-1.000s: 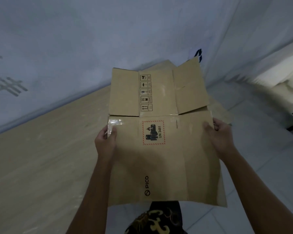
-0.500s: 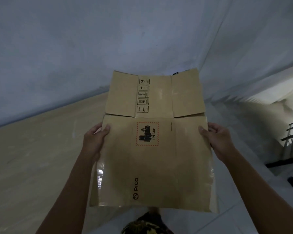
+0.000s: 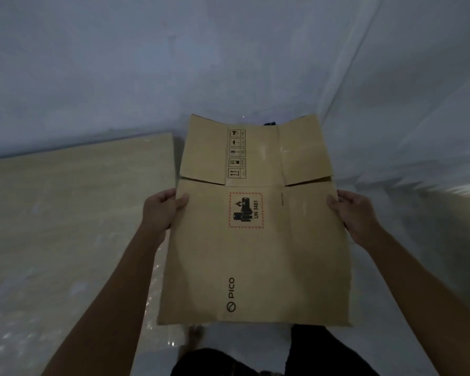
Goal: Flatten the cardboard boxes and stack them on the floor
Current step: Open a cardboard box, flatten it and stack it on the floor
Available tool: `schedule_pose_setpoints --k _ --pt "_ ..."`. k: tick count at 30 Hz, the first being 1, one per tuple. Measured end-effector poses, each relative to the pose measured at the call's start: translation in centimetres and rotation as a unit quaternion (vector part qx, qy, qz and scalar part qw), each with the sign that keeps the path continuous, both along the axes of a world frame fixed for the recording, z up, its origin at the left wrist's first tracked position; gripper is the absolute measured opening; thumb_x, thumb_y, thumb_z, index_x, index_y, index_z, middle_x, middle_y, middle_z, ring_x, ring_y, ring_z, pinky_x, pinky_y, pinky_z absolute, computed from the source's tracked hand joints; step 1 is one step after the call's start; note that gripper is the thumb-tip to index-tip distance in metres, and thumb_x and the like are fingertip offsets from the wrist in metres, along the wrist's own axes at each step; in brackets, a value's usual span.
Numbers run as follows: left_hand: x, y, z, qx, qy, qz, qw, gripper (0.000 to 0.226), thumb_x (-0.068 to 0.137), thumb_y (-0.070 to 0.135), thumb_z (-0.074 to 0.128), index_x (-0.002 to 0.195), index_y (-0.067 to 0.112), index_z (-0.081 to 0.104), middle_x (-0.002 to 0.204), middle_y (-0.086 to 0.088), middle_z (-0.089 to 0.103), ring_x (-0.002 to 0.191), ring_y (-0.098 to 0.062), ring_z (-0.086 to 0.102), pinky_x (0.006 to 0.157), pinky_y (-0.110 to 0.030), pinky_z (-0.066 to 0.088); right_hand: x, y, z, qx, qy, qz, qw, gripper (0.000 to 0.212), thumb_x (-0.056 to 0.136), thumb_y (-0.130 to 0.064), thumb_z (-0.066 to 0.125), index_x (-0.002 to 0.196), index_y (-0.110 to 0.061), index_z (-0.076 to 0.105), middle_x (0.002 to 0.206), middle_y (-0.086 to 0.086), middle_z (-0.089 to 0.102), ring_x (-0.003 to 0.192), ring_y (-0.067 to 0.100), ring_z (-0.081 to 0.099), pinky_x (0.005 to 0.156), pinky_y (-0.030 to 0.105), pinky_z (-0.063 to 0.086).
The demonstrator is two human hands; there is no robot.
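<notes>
A flattened brown cardboard box (image 3: pixel 269 256) is held out in front of me, printed side up, with a red-bordered UN 3481 battery label and the word PICO. Its top flaps (image 3: pixel 255 151) stick out on the far side, slightly raised. My left hand (image 3: pixel 162 210) grips the box's left edge, thumb on top. My right hand (image 3: pixel 356 215) grips the right edge the same way. The box hangs in the air above the floor, and hides what lies directly below it.
A large pale wooden board (image 3: pixel 73 213) lies on the floor at the left, against the grey wall (image 3: pixel 174 63). Light tiled floor (image 3: pixel 418 240) extends to the right. My dark shorts (image 3: pixel 255 359) show at the bottom edge.
The view has swung: the wooden board now lies level at the left, and the staircase at the right has left the frame. Both hands keep their grip on the box edges.
</notes>
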State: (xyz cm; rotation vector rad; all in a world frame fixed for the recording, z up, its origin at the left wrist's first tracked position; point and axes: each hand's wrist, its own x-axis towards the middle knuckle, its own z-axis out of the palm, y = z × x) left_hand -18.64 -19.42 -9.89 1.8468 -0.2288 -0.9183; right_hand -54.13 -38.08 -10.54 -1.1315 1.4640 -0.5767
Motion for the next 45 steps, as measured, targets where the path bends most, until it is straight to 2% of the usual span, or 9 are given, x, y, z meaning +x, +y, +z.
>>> schedule_pose_setpoints --k 3,8,11,17,23,29,35,41,45 --pt "-3.4 -2.1 -3.4 0.054 -0.049 0.015 0.997 0.024 0.083 0.020 0.081 0.106 0.015 0.078 0.091 -0.001 0.077 0.083 -0.018 0.072 0.068 -0.027 0.056 -2.2 -4.3 -1.9 -0.002 0.032 0.042 0.999 0.011 0.089 -0.011 0.068 0.087 -0.021 0.072 0.094 0.006 0.075 0.088 0.025 0.070 0.091 0.043 0.056" --pt "-8.0 -5.0 -10.5 0.101 -0.034 0.056 0.993 0.017 0.088 0.021 0.077 0.103 0.014 0.077 0.077 0.005 0.072 0.067 -0.010 0.062 0.061 -0.023 0.049 -4.8 -8.6 -8.3 -0.003 0.101 0.094 0.990 0.015 0.089 -0.015 0.068 0.103 -0.011 0.073 0.094 0.011 0.075 0.078 0.022 0.069 0.078 0.037 0.056" --pt "-9.4 -6.0 -17.3 0.127 0.005 0.063 0.990 0.023 0.085 0.031 0.077 0.105 0.019 0.077 0.087 0.002 0.076 0.080 -0.019 0.069 0.074 -0.036 0.055 -5.8 -9.6 -14.5 -0.030 0.182 0.132 0.974 0.016 0.085 -0.027 0.069 0.092 -0.014 0.072 0.089 0.012 0.075 0.084 0.031 0.071 0.080 0.050 0.058" --pt "-12.0 -5.7 -34.9 0.197 -0.013 0.086 0.976 0.039 0.070 0.041 0.081 0.091 0.009 0.077 0.070 0.005 0.073 0.068 -0.017 0.069 0.064 -0.035 0.060 -6.0 -9.7 -30.3 -0.078 0.279 0.174 0.941 0.018 0.088 -0.017 0.070 0.093 -0.001 0.072 0.085 0.018 0.073 0.082 0.033 0.068 0.078 0.042 0.053" --pt "-13.0 -6.3 -52.7 0.191 -0.019 0.107 0.976 0.008 0.095 0.009 0.067 0.098 0.014 0.061 0.076 0.003 0.059 0.064 -0.007 0.053 0.042 -0.006 0.040 -5.9 -10.1 -48.8 -0.040 0.276 0.128 0.952 0.016 0.090 -0.018 0.065 0.102 -0.011 0.073 0.091 0.011 0.074 0.088 0.031 0.069 0.082 0.041 0.055" --pt "-11.4 -8.4 -66.6 0.157 -0.059 0.127 0.978 0.012 0.097 0.019 0.062 0.102 0.011 0.070 0.090 -0.011 0.069 0.076 -0.018 0.058 0.071 -0.029 0.046 -3.6 -12.1 -62.4 -0.018 0.230 0.082 0.970 0.019 0.092 -0.026 0.060 0.102 -0.015 0.073 0.085 0.003 0.070 0.082 0.027 0.067 0.073 0.038 0.057" --pt "-7.6 -11.5 -73.6 0.145 -0.086 0.171 0.971 0.014 0.095 0.021 0.064 0.104 0.015 0.072 0.100 -0.008 0.071 0.092 -0.024 0.067 0.084 -0.040 0.055 -0.1 -15.6 -68.5 -0.069 0.243 0.027 0.967 0.026 0.092 -0.030 0.064 0.112 -0.016 0.072 0.089 -0.004 0.065 0.087 0.017 0.063 0.084 0.029 0.051" --pt "-9.6 -11.7 -74.2 0.217 -0.210 0.129 0.944 0.039 0.098 0.036 0.060 0.133 0.018 0.065 0.126 -0.005 0.067 0.115 -0.022 0.061 0.090 -0.025 0.044 0.2 -13.6 -70.1 -0.206 0.359 0.038 0.909 0.033 0.094 -0.040 0.058 0.111 -0.016 0.073 0.104 0.012 0.067 0.100 0.034 0.056 0.079 0.030 0.037" --pt "-8.5 -10.9 -74.0 0.262 -0.107 0.002 0.959 0.084 0.073 0.067 0.068 0.144 0.029 0.044 0.138 -0.004 0.059 0.122 -0.029 0.059 0.102 -0.044 0.050 -0.6 -14.9 -67.8 -0.058 0.379 0.111 0.917 0.056 0.095 -0.053 0.051 0.126 -0.007 0.061 0.124 0.015 0.062 0.115 0.035 0.056 0.094 0.038 0.044"
